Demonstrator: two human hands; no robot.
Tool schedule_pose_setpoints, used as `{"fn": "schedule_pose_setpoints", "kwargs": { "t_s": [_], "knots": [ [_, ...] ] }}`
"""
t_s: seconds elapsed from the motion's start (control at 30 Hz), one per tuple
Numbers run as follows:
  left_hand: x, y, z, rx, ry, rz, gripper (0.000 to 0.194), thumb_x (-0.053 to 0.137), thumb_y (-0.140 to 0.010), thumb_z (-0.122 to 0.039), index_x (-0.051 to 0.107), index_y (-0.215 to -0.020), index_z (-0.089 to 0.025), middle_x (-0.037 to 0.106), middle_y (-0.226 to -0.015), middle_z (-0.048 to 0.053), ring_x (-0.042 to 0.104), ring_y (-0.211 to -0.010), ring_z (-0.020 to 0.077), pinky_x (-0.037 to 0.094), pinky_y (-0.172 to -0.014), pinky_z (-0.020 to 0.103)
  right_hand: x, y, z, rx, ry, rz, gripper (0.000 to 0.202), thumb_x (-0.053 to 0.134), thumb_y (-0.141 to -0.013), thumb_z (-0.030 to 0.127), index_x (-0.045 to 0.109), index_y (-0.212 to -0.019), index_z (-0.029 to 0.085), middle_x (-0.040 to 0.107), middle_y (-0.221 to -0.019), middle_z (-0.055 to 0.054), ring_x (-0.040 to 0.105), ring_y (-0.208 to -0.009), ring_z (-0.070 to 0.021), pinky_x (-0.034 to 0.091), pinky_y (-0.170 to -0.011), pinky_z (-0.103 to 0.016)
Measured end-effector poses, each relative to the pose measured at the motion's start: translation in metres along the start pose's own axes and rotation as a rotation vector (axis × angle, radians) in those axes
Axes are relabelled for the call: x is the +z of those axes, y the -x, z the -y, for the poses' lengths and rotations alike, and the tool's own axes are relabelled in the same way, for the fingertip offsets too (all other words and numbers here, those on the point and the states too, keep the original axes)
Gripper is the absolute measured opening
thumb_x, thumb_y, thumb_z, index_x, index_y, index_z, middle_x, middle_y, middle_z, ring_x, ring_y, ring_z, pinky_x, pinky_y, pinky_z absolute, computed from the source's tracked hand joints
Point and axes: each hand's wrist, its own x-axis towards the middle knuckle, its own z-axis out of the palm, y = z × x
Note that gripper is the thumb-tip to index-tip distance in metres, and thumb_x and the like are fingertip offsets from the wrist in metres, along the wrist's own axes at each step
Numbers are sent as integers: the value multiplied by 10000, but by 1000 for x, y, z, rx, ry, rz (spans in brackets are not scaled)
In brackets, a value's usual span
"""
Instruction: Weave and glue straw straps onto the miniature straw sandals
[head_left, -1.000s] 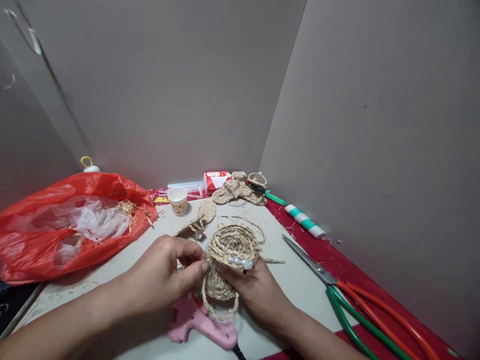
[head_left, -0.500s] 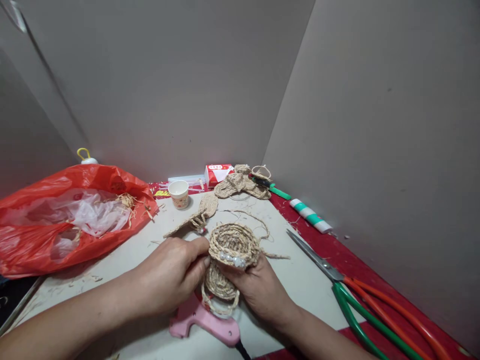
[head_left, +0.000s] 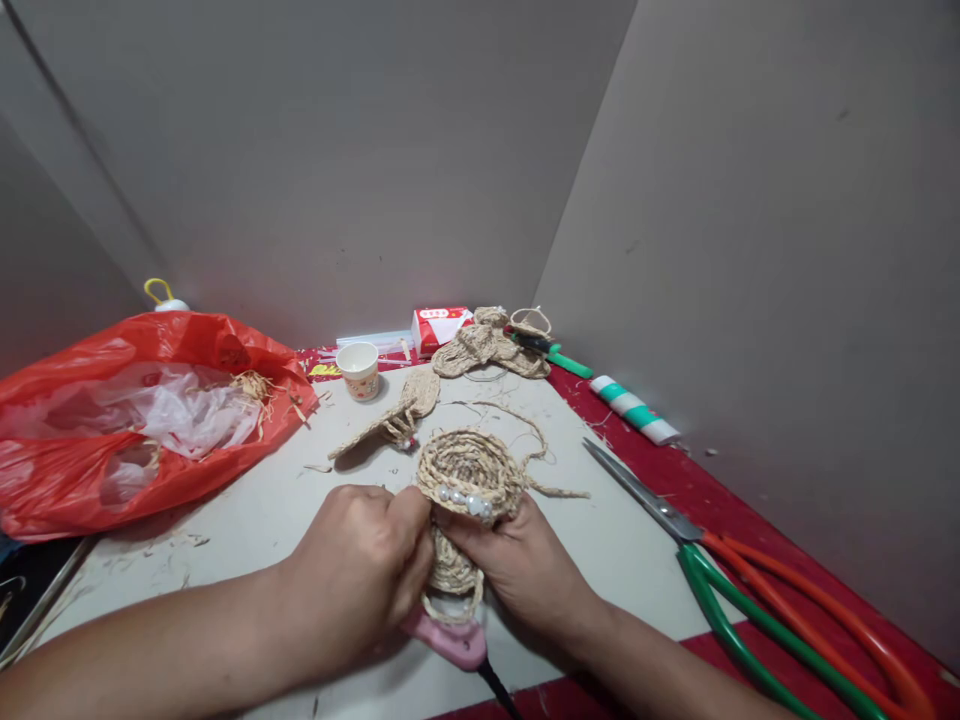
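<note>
A round piece of coiled straw braid (head_left: 469,465) with a row of pearly beads along its near edge is held up over the white board. My right hand (head_left: 517,560) grips it from below and the right, thumb under the beads. At its left side my left hand (head_left: 375,560) is closed, its fingertips out of sight behind the knuckles. A second coiled straw part (head_left: 452,565) with a loop hangs between the hands. Beneath lies a pink glue gun (head_left: 457,640), partly covered by my left hand. A loose braid end (head_left: 559,492) trails out to the right.
Large scissors (head_left: 697,540) with red and green handles lie at the right. A red plastic bag (head_left: 217,335) sits at the left. Farther back are a paper cup (head_left: 358,372), straw slippers (head_left: 491,350), a red box (head_left: 439,328), and a green-and-white roll (head_left: 634,408).
My left hand has moved slightly right and closed in, now covering more of the pink glue gun. The view has shifted a little. My right hand keeps its hold.
</note>
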Motion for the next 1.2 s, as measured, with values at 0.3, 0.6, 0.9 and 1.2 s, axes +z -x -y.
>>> {"fn": "schedule_pose_setpoints", "kwargs": {
  "t_s": [0.3, 0.6, 0.9, 1.2],
  "knots": [
    [-7, -5, 2, -118, 148, 67, 196, 403, -862, -153, 462, -678, -188, 462, -533, -27, 417, -474, 113, 324, -501, 240, -5, -7, -3, -7, -56, 27, 241, 748, -782, 286, 738, -1016, 232, 745, -901, -1, 658, -820, -170, 505, -797, -292],
    [-56, -6, -6, -217, 435, 66, 277, 462, -907, -307, 677, -1002, -161, 649, -683, 18, 569, -627, 147, 432, -613, 244, -16, -18, -1, -17, -297, -22, 294, 744, -791, 279, 699, -1077, 228, 742, -964, -38, 670, -879, -203, 494, -858, -383],
    [-3, -14, 14, -191, 1247, 235, 414, 584, -859, -429, 638, -1185, -180, 677, -1057, 111, 611, -974, 229, 448, -868, 338, -14, -9, 11, 89, -323, 188, 386, 816, -702, 319, 694, -1036, 166, 719, -984, -89, 657, -939, -235, 443, -923, -424],
    [10, -11, 10, -386, 1370, 164, 448, 590, -828, -519, 702, -1032, -136, 702, -891, 84, 615, -901, 223, 448, -860, 349, -17, -11, 12, 89, -339, 411, 355, 741, -795, 305, 672, -1098, 134, 705, -918, -82, 650, -878, -188, 444, -892, -371]
  ]
}}
